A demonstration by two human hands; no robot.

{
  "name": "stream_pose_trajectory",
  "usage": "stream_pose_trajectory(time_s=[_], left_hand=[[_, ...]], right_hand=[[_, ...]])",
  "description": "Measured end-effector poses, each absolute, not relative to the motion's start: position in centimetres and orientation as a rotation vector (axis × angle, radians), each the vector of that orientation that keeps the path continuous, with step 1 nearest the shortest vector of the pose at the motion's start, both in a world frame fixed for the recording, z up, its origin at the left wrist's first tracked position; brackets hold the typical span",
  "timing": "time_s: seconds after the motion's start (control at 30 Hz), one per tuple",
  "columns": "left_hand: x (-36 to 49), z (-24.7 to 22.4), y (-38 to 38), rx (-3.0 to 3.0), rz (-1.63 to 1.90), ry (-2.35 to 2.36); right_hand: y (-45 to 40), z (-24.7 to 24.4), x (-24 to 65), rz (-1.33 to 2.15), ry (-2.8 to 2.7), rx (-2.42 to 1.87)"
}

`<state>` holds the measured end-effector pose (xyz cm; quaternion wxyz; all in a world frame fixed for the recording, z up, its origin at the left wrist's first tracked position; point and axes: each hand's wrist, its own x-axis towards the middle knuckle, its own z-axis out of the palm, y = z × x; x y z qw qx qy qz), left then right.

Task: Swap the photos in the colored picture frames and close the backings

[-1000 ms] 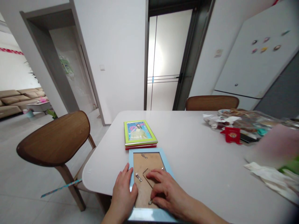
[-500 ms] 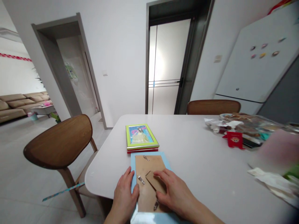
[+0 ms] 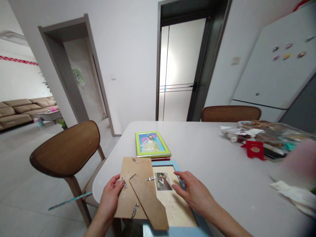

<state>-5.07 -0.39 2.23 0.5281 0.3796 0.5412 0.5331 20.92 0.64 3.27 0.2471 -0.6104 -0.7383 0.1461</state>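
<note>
My left hand (image 3: 111, 195) grips the left edge of a brown backing board (image 3: 123, 204), which has small metal clips and a folding stand leg (image 3: 148, 204). The board is lifted off and held over the left part of a light blue picture frame (image 3: 176, 168) lying face down. Inside the frame a cream sheet (image 3: 177, 209) shows, with a small picture (image 3: 163, 181) on it. Over the frame's right side is my right hand (image 3: 190, 191), fingers apart and holding nothing. Just beyond lies a green picture frame (image 3: 153, 144) stacked on a red one (image 3: 161, 159).
On the table's right are a red packet (image 3: 255, 150), plastic-wrapped items (image 3: 283, 133), white tissue (image 3: 293, 196) and a blurred pink object (image 3: 298, 161). A wooden chair (image 3: 66, 151) stands at the left, another chair (image 3: 230, 113) behind the table.
The backing board has come out of the blue frame and moved left in my left hand, baring the cream sheet. My right hand has let go of the stand leg.
</note>
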Motion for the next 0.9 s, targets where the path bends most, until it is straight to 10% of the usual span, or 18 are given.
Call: stream_pose_trajectory(time_s=[0.47,0.7,0.9], left_hand=[[-10.2,0.7,0.1,1.121,1.187,1.626],[-6.7,1.3,-0.8,1.712,1.298,1.895],[4.2,1.8,-4.1,2.287,1.011,1.173]], right_hand=[[2.4,0.8,23.6,0.380,-1.921,-1.866],[0.6,4.0,23.2,1.382,-1.200,-1.459],[-0.8,6.4,21.7,1.480,-1.017,-1.267]])
